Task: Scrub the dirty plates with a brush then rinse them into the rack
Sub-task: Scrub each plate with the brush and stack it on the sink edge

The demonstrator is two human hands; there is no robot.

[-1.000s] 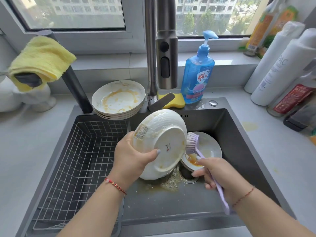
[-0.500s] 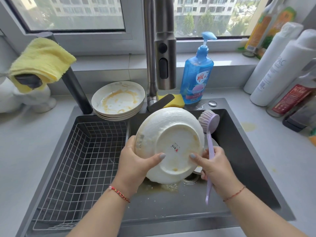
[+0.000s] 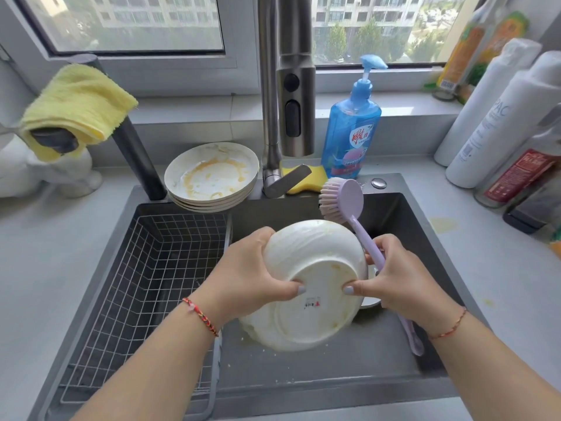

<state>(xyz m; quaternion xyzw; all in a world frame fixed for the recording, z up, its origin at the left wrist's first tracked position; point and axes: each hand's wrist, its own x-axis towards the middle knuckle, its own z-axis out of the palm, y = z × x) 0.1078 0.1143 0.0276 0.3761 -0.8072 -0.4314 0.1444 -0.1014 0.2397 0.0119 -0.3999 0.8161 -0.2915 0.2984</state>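
head view over a dark rectangular sink (image 3: 403,226). a white round ceramic plate (image 3: 309,287), underside toward the camera and marked with yellowish smears, was held tilted above the sink floor between both hands. the left hand (image 3: 249,275) gripped the plate's left edge, thumb pressed on the foot ring and fingers curled behind the rim. the right hand (image 3: 400,278) held the right edge with its thumb on the foot ring, while its fingers also clasped the handle of a lilac plastic dish brush (image 3: 346,199); the brush head, bristles facing left, stood above and just behind the plate's upper rim. a white wire rack (image 3: 145,287) occupied the sink's left part, just beside the plate. a stack of soiled white plates (image 3: 212,177) rested on the sink's back ledge, left of the steel tap (image 3: 285,86). a yellow sponge (image 3: 312,180) and a blue soap pump bottle (image 3: 349,132) stood to the right of the tap. a yellow cloth (image 3: 79,101) hung at far left.
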